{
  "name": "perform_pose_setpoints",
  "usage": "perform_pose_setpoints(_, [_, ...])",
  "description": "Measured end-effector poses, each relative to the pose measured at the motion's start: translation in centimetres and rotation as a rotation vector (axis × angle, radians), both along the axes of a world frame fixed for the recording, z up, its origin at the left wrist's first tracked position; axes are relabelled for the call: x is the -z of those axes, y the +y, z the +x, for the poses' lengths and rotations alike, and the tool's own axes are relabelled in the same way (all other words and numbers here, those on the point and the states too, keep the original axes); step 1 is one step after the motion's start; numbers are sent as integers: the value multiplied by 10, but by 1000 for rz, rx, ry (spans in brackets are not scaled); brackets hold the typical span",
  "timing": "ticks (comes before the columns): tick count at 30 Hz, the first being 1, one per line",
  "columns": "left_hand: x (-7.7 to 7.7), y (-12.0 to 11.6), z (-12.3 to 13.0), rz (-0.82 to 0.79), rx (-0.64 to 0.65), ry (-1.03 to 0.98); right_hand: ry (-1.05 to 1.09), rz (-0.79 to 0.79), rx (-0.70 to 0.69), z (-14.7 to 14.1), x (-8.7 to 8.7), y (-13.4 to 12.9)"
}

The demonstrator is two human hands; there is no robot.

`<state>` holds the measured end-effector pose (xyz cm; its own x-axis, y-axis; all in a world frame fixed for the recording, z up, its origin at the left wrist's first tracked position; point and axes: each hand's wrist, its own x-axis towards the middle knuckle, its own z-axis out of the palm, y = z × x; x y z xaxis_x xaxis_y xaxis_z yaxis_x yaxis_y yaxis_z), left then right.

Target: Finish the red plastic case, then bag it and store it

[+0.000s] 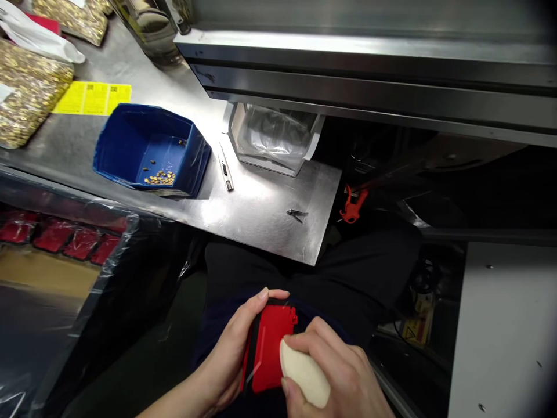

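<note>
My left hand (235, 342) grips a flat red plastic part with black edges (267, 348) by its left side, above my lap. Its thumb lies along the part's upper left edge. A small red latch-like piece (293, 316) sticks out at the part's top right corner. In my right hand (342, 371) is a rounded cream-coloured pad (304, 371), pinched between thumb and fingers. The pad's left edge meets the right side of the red part. Fingers hide the pad's right end, and the left hand covers part of the red piece's edge.
On the metal table (261, 215) stand a blue bin (148, 139) with small brass pieces, a utility knife (225, 168), small nippers (297, 213) and a white bin (270, 139) with clear bags. A lined crate (113, 278) at left holds red parts (54, 232). An orange-red trigger tool (353, 204) hangs beyond the table's edge.
</note>
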<state>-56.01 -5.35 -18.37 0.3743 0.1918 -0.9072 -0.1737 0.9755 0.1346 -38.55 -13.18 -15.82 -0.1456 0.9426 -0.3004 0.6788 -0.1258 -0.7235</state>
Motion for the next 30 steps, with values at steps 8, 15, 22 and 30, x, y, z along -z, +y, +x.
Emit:
perform_pose_setpoints(8, [0, -1, 0, 11, -11, 23, -10, 7, -7, 3, 7, 2])
perform_pose_setpoints(15, [0, 6, 2, -46, -16, 21, -34, 32, 82, -6, 6, 8])
perform_pose_setpoints(22, [-4, 13, 5, -122, -31, 72, -40, 24, 189, -12, 11, 16])
perform_pose_setpoints(30, [0, 15, 4, -245, -105, 55, -49, 81, 260, -23, 20, 13])
